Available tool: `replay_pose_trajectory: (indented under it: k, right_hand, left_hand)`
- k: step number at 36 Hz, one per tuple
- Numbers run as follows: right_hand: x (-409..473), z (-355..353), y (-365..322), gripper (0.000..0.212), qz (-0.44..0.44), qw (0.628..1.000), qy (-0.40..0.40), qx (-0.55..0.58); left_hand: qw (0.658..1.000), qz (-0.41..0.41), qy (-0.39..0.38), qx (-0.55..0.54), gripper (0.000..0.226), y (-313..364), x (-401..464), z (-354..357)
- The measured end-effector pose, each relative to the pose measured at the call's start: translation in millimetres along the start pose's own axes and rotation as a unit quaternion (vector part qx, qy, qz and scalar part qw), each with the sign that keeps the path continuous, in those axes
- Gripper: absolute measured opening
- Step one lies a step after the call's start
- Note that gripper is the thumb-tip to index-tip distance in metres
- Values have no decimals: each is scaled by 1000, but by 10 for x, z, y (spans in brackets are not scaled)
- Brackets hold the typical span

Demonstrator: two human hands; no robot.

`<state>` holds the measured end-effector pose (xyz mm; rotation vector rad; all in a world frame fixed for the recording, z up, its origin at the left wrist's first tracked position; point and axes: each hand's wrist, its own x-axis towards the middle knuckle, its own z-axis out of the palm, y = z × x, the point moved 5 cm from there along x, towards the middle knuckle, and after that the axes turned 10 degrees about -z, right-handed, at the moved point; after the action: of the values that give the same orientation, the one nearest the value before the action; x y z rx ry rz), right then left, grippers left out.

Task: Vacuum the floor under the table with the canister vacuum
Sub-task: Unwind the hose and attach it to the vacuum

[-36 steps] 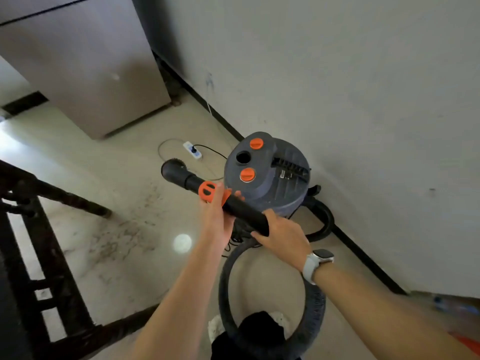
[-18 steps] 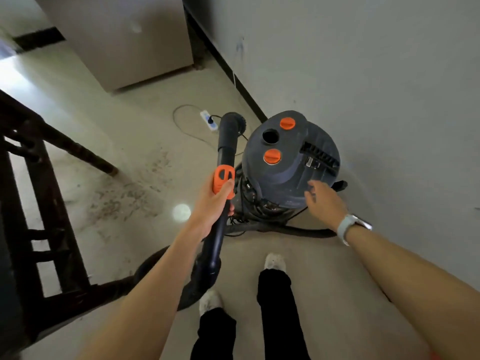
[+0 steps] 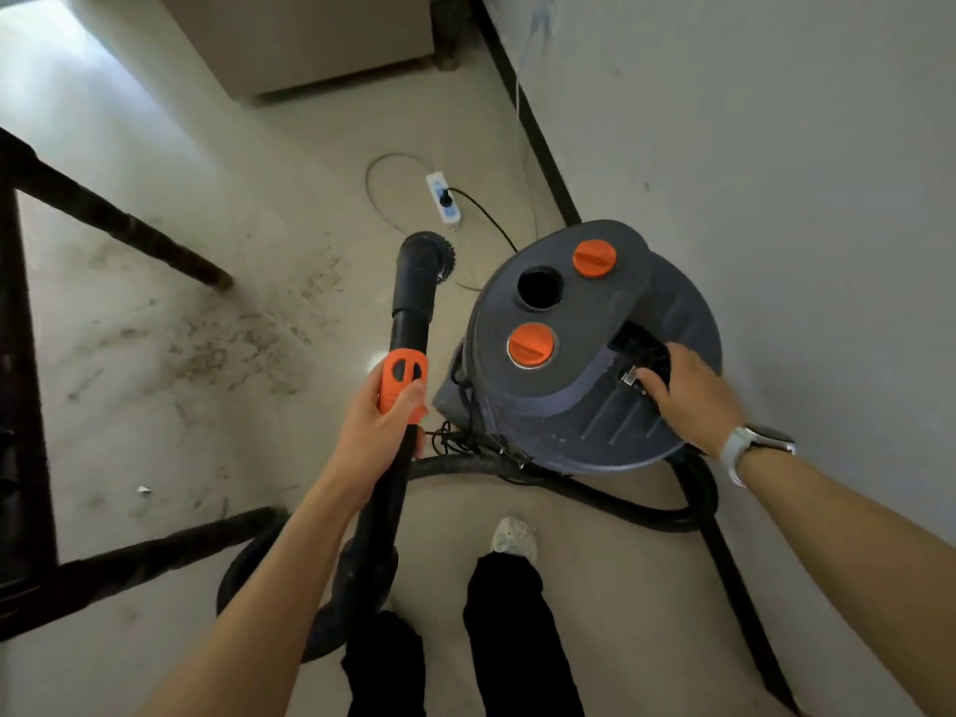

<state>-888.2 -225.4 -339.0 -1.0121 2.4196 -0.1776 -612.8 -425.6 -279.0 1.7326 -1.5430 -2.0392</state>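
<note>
A grey canister vacuum (image 3: 584,385) with two orange caps stands on the floor by the wall. My left hand (image 3: 380,432) grips the black wand (image 3: 411,302) just below its orange collar, the round brush nozzle pointing away from me. My right hand (image 3: 688,393) rests on the canister's lid at the recessed black panel, fingers reaching into it. The black ribbed hose (image 3: 610,504) loops from the canister round behind my feet. Brown dirt (image 3: 233,344) is scattered on the pale floor between the dark table legs (image 3: 119,225).
A white power strip (image 3: 443,198) with a black plug lies on the floor ahead, its cable curling nearby. A beige cabinet (image 3: 310,38) stands at the back. The white wall with black skirting runs along the right. Dark table framework fills the left edge.
My right hand has let go of the wand and moved onto the canister's lid panel. My left hand swung the wand so it points forward. My view tilted down.
</note>
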Motion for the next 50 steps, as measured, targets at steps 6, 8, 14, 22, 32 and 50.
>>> replay_pose_trajectory:
  k: [6, 8, 14, 22, 32, 50]
  right_hand:
    - [-31, -27, -155, 53, 14, 998, 28, -57]
    - [-58, -9, -257, 54, 18, 997, 28, -69]
    - [-73, 115, -687, 56, 23, 998, 27, -49]
    - [52, 231, -1169, 58, 61, 998, 17, 29]
    - [-108, 295, -1336, 61, 119, 990, 27, 65]
    - [-804, 798, -1842, 27, -137, 932, 308, 135]
  left_hand:
    - [1000, -3, 20, -9, 12, 49, 96, -46]
    - [1000, -3, 27, -12, 12, 53, 93, -78]
    - [999, 10, 42, -4, 16, 65, -22, -263]
    - [997, 38, 44, 48, 22, 80, -214, -600]
    - [997, 59, 35, 37, 22, 8, -386, -868]
    - [991, -57, 10, 117, 41, -1437, 18, -763]
